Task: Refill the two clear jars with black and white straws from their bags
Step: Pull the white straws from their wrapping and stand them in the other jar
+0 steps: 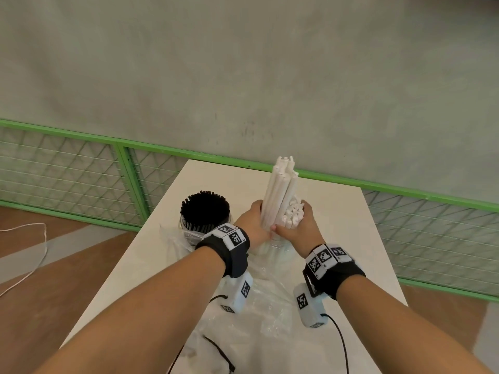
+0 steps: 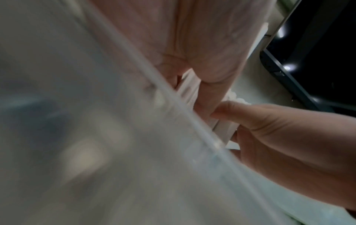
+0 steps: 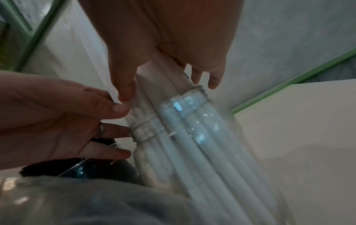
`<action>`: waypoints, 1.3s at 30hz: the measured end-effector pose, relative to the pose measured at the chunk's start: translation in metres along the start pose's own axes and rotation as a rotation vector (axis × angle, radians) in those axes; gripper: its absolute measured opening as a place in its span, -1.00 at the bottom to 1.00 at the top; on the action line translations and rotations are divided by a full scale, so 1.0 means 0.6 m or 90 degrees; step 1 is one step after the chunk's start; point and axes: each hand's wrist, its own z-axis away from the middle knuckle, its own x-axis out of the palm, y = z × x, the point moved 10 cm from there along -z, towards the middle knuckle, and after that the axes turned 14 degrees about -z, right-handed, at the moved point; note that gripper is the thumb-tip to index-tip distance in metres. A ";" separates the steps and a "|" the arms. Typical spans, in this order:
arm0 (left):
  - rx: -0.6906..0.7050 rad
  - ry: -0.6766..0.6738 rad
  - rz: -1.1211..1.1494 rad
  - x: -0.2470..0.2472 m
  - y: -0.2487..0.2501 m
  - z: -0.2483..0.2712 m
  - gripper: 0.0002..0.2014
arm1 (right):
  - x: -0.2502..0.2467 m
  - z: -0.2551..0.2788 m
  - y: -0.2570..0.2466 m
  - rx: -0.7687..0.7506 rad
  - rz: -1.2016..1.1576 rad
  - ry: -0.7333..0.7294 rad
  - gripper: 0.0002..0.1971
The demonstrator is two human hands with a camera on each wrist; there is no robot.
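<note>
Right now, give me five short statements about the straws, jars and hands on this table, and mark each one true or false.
1. Both hands are wrapped round the white straws. True: the left hand and the right hand grip the bundle from either side.
2. The black straws lie loose on the table. False: they stand upright in a clear jar.
3. The white straws all reach the same height. False: some stick up well above the rest.
4. The lower ends of the white straws are inside a clear jar. True.
5. The jar of black straws stands to the right of the white ones. False: it stands to their left.
</note>
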 end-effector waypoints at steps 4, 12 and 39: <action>-0.015 0.074 0.058 -0.027 -0.005 0.003 -0.35 | 0.007 -0.008 -0.028 -0.050 0.014 -0.015 -0.08; 0.056 0.073 0.150 -0.031 0.007 0.007 -0.11 | -0.004 -0.019 -0.043 0.027 0.052 -0.017 -0.06; 0.173 0.021 -0.697 -0.066 -0.061 0.155 -0.41 | 0.166 0.178 -0.062 -0.018 0.574 -0.419 -0.01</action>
